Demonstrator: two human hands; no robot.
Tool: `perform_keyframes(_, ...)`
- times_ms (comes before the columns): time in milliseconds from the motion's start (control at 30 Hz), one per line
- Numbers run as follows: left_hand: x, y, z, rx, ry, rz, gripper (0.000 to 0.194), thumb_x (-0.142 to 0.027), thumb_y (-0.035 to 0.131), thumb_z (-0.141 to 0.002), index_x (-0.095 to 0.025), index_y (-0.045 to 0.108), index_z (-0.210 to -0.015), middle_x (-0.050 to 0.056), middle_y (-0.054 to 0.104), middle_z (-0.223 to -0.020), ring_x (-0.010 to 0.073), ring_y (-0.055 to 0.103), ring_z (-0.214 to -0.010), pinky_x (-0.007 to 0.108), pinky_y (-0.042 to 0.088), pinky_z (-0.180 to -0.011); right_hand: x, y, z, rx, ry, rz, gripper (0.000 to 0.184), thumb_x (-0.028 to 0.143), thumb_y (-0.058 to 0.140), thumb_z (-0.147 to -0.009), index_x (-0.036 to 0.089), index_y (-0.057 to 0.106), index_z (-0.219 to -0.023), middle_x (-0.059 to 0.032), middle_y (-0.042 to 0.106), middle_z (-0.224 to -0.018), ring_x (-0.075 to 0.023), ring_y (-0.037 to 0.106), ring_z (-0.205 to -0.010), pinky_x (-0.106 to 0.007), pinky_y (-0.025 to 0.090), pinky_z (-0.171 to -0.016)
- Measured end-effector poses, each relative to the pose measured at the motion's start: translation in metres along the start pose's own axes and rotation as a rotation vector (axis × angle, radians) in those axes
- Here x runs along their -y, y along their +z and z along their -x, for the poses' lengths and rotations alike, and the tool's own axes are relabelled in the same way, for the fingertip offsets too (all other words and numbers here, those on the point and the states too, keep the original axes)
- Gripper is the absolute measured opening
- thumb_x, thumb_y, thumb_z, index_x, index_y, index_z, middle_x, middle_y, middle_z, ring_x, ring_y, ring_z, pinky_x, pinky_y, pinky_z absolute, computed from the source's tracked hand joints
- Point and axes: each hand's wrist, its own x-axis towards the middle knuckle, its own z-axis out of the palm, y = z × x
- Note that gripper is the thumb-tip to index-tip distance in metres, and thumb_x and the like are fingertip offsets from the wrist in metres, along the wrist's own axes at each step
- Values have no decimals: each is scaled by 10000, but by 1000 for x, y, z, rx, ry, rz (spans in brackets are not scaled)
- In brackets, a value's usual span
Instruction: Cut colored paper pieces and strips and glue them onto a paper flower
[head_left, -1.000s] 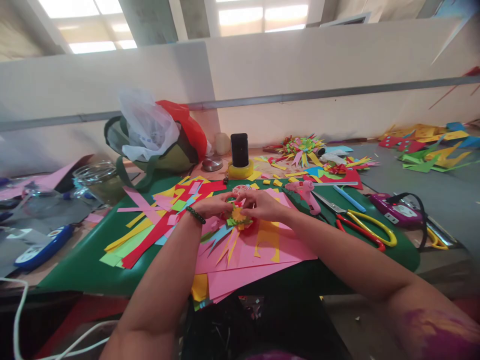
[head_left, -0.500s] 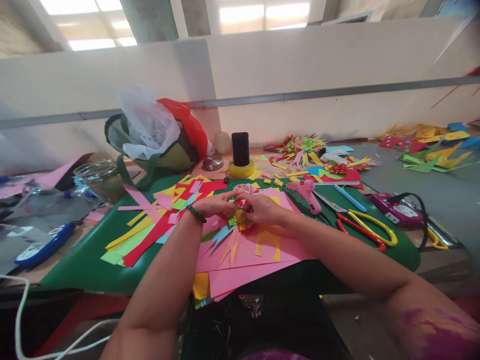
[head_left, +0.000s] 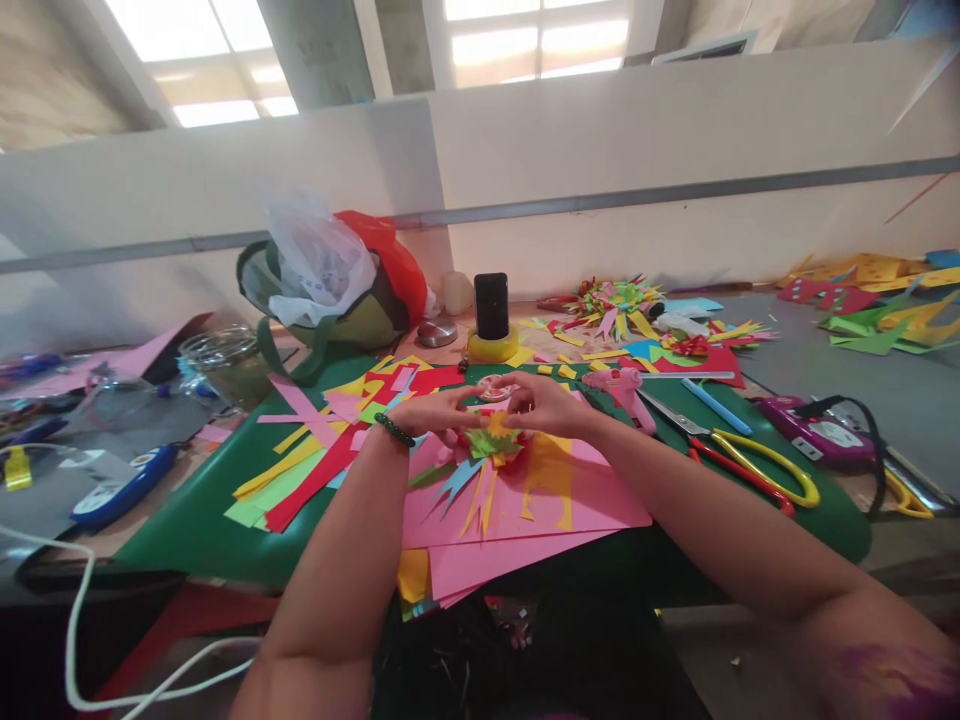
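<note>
Both my left hand (head_left: pixel 436 412) and right hand (head_left: pixel 541 402) have fingers curled around the layered paper flower (head_left: pixel 495 440) over the pink sheets (head_left: pixel 517 510), probably pinching its petals, though it's blurry.

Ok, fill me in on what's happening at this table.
The left hand and right hand are at a layered green and yellow paper piece above pink sheets. To the right, a pink glue gun and scissors lie untouched. Beyond the hands, a phone stands upright.
</note>
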Motion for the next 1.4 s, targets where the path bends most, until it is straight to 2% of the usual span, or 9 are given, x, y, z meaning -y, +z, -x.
perform_keyframes(100,-4,-14,5,-430,40,183,287,-303,825,-664,-147,686,-861,24,633,-646,149,623,-511,202,417,-428,-4,-8,-4,-97,36,-258,514,266,753,-631,165,580,-1104,72,613,-602,-117,581,-535,-241,445,-556)
perform_keyframes(200,-4,-29,4,-751,144,352,225,-365,699,-800,-156,622,-766,-2,598,-621,83,546,-462,171,377,-427,-2,-3,-2,-78,46,-279,545,277,761,-633,165,573,-1132,69,618,-601,-125,592,-540,-248,451,-554)
perform_keyframes(467,2,-55,9,-1168,323,630,148,-296,601,-773,-222,571,-897,-33,572,-721,78,569,-558,168,427,-515,9,24,5,26,63,543,506,139,702,-699,215,620,-1192,-8,709,-764,-191,658,-720,-271,425,-616)
perform_keyframes(633,16,-81,25,-1420,327,690,204,-256,442,-811,-270,531,-995,-39,529,-745,77,571,-602,167,452,-580,8,18,4,-144,-79,525,328,266,697,-759,196,661,-1077,-67,707,-935,-200,642,-797,-290,448,-671)
perform_keyframes(800,28,-92,15,-1433,210,509,255,-225,491,-747,-257,580,-984,-48,524,-632,101,568,-563,191,464,-583,6,10,4,-429,-197,386,152,305,582,-857,191,670,-909,-49,675,-780,-170,589,-663,-291,444,-627)
perform_keyframes(900,35,-91,4,-1401,100,282,239,-228,511,-755,-227,616,-970,-8,600,-709,128,617,-685,200,463,-610,4,8,4,-495,-206,360,140,268,553,-864,192,655,-922,-42,662,-751,-167,576,-641,-292,441,-622)
perform_keyframes(1000,44,-87,-6,-1317,-49,12,191,-258,657,-683,-210,660,-868,74,687,-888,234,641,-944,281,495,-715,0,10,2,-447,-206,369,127,233,541,-864,189,654,-904,-44,666,-756,-161,566,-637,-281,433,-613)
perform_keyframes(1167,60,-83,-17,-1162,-307,-332,366,-296,813,-535,-193,716,-872,219,659,-1201,460,512,-1226,543,437,-936,-6,17,-2,-365,-201,400,127,178,548,-860,182,668,-901,-43,687,-788,-139,565,-634,-245,419,-607)
perform_keyframes(1400,60,-90,-19,-1076,-396,-544,217,-253,736,-628,-207,744,-840,190,732,-1057,440,629,-1072,579,436,-924,-9,20,-4,-265,-165,463,116,98,576,-815,191,646,-809,6,667,-744,-110,544,-616,-206,371,-588)
